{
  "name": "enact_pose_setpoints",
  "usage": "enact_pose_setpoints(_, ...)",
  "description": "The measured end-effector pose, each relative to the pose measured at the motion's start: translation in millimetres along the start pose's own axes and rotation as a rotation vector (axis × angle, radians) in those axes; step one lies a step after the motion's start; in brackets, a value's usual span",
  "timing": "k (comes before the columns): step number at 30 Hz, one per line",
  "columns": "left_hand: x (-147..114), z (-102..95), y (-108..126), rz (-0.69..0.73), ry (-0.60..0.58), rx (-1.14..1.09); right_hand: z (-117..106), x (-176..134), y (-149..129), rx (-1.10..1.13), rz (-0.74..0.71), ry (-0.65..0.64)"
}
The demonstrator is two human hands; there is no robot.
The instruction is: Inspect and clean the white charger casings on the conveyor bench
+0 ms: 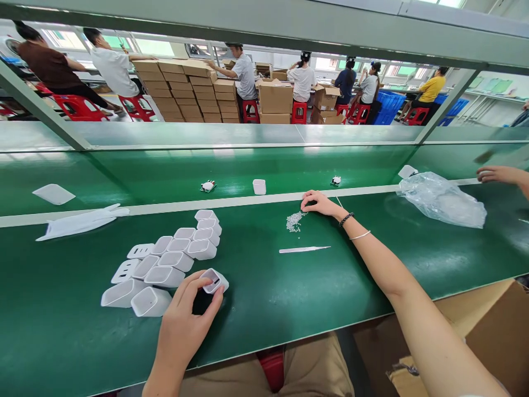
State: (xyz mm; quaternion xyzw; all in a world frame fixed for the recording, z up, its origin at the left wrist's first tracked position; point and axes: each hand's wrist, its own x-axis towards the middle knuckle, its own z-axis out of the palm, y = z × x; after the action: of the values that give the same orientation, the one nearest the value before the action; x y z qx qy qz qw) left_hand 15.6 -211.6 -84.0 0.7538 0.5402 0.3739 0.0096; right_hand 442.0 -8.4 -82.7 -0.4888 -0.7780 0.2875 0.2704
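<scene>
My left hand (188,309) grips a small white plastic housing (223,282) between thumb and fingers, its open end facing me. Left of it, several more white housings (167,275) stand in slanted rows on the green table, two showing slotted faces. My right hand (316,203) reaches to the right edge of a small pile of tiny clear pieces (293,221). Its thumb and fingertips are pinched together; whatever is between them is too small to make out. A pair of pale tweezers (303,250) lies just below the pile.
White gloves (82,221) lie at left, a clear plastic bag (442,199) at right. Along the green belt (165,176) sit circuit parts (208,186) and a white cover (259,187). A co-worker's hand (502,174) enters at right. A cardboard box (491,331) stands below the table edge.
</scene>
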Motion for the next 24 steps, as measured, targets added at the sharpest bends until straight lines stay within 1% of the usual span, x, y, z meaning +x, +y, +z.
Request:
enact_pose_setpoints(5,0.0,-0.6,4.4,-0.007,0.025,-0.059,-2.1,-0.5,3.4,0.038,-0.006,-0.021)
enact_pose_setpoints(9,-1.2,1.3,5.3,0.006,0.036,-0.028,-3.4,-0.9,3.4,0.056,-0.012,-0.028)
enact_pose_setpoints(11,-1.6,2.9,5.1,0.020,0.074,0.047,-3.4,-0.7,2.7,0.058,-0.021,-0.023)
enact_pose_setpoints(13,-1.8,4.3,5.8,0.029,0.145,0.176,-3.1,-0.5,2.0,0.055,-0.026,-0.017)
enact_pose_setpoints(16,-2.5,4.5,9.4,0.000,0.261,0.381,-2.6,-0.3,1.5,0.055,-0.022,-0.011)
enact_pose_setpoints(19,-4.1,1.7,14.5,-0.006,0.331,0.466,-2.4,-0.2,1.4,0.063,-0.016,-0.005)
enact_pose_setpoints(21,-4.8,-1.8,16.7,0.013,0.313,0.460,-2.1,-0.3,1.6,0.070,-0.011,-0.002)
enact_pose_setpoints(24,-1.7,-8.7,17.2,0.030,0.202,0.413,-1.2,-0.1,2.5,0.083,-0.009,0.002)
